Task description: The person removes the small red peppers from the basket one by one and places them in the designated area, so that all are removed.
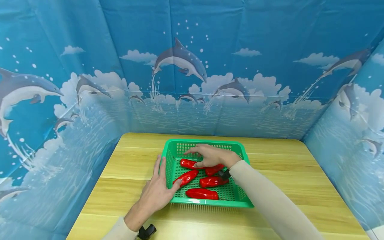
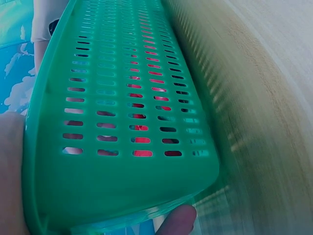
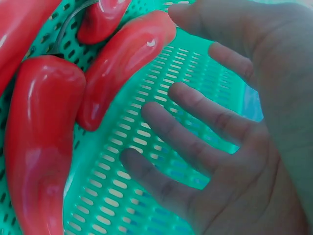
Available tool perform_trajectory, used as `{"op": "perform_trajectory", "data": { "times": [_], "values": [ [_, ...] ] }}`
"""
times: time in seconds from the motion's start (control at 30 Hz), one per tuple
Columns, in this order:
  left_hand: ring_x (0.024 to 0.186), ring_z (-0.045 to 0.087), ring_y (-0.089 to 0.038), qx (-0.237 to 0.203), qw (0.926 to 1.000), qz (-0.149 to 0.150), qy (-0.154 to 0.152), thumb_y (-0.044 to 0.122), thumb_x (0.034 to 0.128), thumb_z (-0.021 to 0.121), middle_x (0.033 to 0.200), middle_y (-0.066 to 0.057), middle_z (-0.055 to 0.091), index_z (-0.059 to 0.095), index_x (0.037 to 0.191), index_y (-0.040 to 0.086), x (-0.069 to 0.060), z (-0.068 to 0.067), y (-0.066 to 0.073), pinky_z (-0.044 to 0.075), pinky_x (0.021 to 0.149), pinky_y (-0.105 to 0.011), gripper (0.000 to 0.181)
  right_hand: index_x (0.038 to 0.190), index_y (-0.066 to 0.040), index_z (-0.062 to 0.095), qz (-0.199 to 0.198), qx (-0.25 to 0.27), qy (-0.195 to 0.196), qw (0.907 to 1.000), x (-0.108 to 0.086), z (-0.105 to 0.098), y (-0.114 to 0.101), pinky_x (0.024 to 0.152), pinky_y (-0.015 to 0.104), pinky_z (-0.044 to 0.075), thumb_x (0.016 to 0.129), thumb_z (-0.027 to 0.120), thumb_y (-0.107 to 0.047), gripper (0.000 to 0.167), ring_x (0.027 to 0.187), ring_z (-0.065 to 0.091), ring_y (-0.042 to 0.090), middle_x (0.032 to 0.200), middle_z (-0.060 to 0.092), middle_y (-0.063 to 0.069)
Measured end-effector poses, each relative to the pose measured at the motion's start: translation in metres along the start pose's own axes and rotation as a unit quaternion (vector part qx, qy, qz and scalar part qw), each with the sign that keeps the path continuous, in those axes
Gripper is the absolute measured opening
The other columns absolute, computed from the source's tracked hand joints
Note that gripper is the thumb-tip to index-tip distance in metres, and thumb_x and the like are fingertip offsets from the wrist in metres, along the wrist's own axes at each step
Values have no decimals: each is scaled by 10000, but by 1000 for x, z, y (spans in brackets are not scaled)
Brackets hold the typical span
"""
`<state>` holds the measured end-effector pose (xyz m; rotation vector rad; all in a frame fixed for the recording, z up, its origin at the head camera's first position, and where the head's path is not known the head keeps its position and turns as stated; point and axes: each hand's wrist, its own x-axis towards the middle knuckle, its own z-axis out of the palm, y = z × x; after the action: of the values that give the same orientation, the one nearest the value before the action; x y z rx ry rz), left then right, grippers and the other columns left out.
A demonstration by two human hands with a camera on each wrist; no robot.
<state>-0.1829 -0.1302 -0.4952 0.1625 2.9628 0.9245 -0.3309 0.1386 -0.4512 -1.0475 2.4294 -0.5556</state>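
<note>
A green plastic basket point(image 1: 210, 201) with slotted walls holds several glossy red peppers point(image 1: 201, 193). At its near left corner my left hand point(image 1: 157, 191) grips the basket, thumb over the rim and the other fingers along the outside of the left wall. One fingertip point(image 2: 180, 220) shows below the slotted wall in the left wrist view. Inside the basket, my right hand point(image 1: 211, 156) hovers over the far peppers with its fingers spread. Its thumb tip is at the end of one pepper point(image 3: 129, 58); whether they touch I cannot tell. A larger pepper point(image 3: 44, 137) lies beside that one.
The basket stands on a wood-grain table point(image 1: 288, 173). Blue curtains point(image 1: 192, 116) printed with dolphins surround the table at the back and sides. Each wrist carries a small black device point(image 1: 147, 231).
</note>
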Motion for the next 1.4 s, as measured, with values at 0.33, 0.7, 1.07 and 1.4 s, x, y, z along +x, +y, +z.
{"op": "perform_trajectory", "data": {
  "times": [0.33,0.7,1.07,1.4],
  "values": [
    [533,563,-132,109,9999,65,26,608,1097,726,1996,-60,-27,84,1887,81,3,1,2,492,545,-310,1147,1751,-228,557,33,114,-71,9999,12,8,9,1246,604,580,1137,785,-235,655,1457,703,380,1745,558,125],
    [527,558,-132,90,9999,58,59,587,1099,732,1995,-68,-16,92,1886,80,3,2,3,484,519,-305,1134,1731,-239,590,74,158,-163,9997,19,13,11,1263,611,563,1126,797,-205,640,1467,698,390,1723,614,128],
    [528,555,-134,85,9999,28,107,536,1114,734,1994,-90,-2,90,1885,74,1,1,4,474,546,-332,1106,1709,-267,608,158,-30,-192,9997,26,20,8,1233,541,593,1138,777,-191,601,1411,697,289,1585,720,85],
    [552,575,-137,90,9999,36,88,527,1123,729,1991,-124,11,80,1885,71,-1,2,3,485,558,-341,1100,1694,-270,600,257,73,-220,9994,28,23,7,1205,534,611,1117,811,-195,619,1379,704,271,1517,750,77]
  ]
}}
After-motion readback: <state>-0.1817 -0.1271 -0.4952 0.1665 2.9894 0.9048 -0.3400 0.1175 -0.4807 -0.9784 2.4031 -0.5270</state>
